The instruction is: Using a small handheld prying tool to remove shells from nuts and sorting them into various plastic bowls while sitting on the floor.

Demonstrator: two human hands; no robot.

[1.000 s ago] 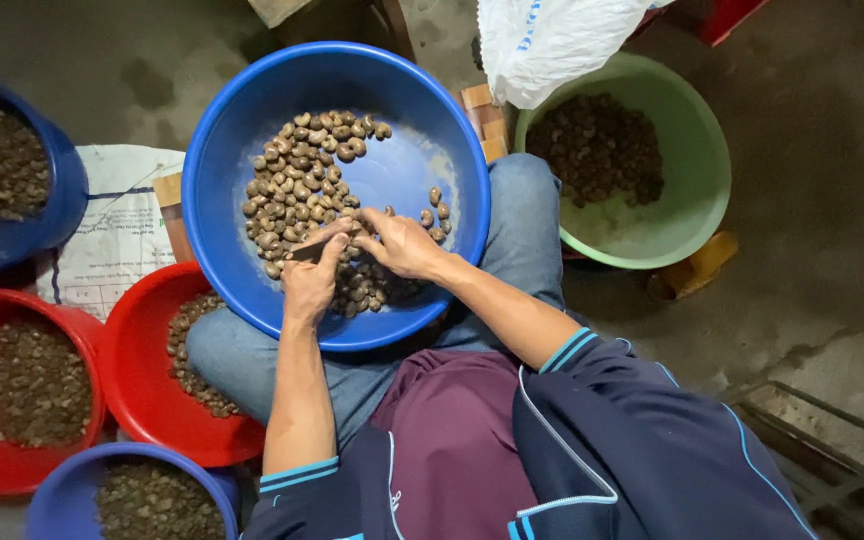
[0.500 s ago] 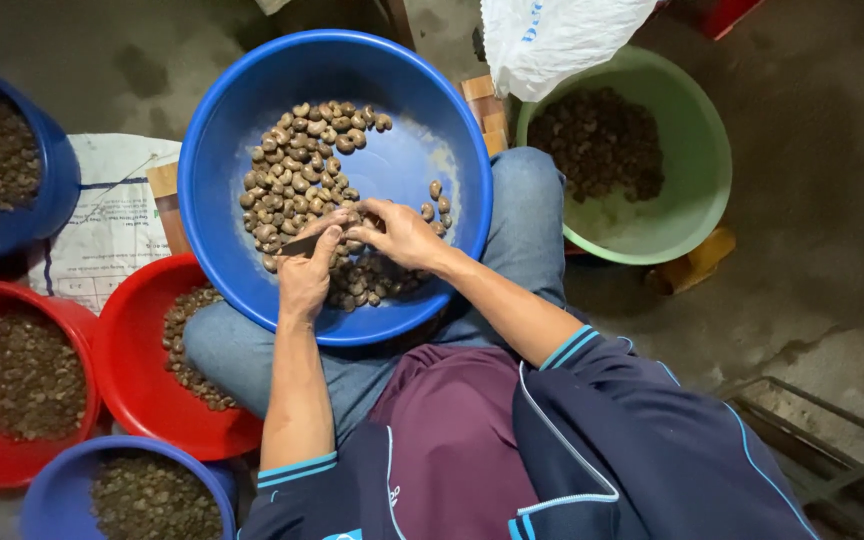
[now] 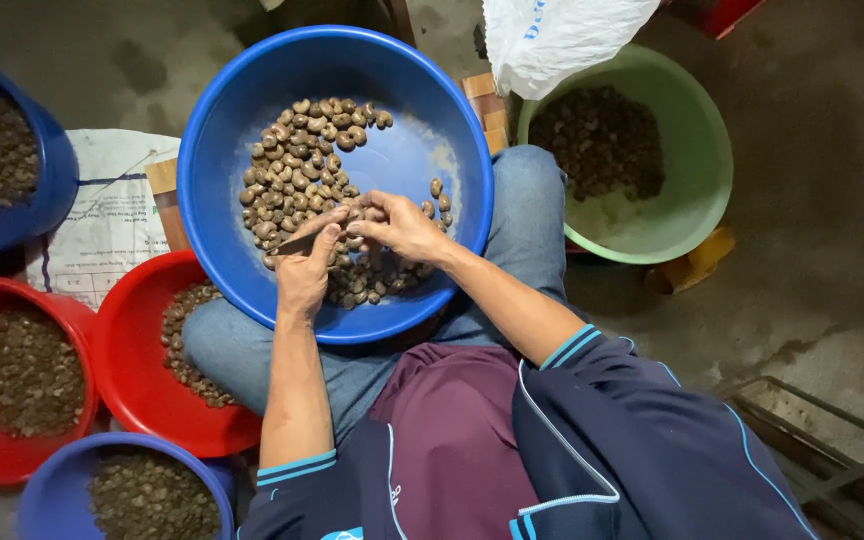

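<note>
left hand (image 3: 304, 272) clenched on small knife (image 3: 297, 243), blade jutting left of fingers | right hand (image 3: 399, 226) pinching one nut (image 3: 355, 213) at fingertips, just beside knife hand | blue basin (image 3: 222, 200) on lap beneath both hands, heap of nuts (image 3: 297, 165) above and under fingers | green basin (image 3: 697, 150) well right | red basins (image 3: 132, 340) lower left

A rough nut-sorting workplace, floor-level and informal — the stained concrete floor (image 3: 832, 230) is bare, and the person sits low with a large blue basin (image 3: 242, 130) of shelled nuts on the lap. Red tubs (image 3: 132, 340), more blue ones and a green tub (image 3: 702, 150) ring the seat, each holding sorted nuts — a printed sack (image 3: 102, 230) lies flat beneath.
</note>
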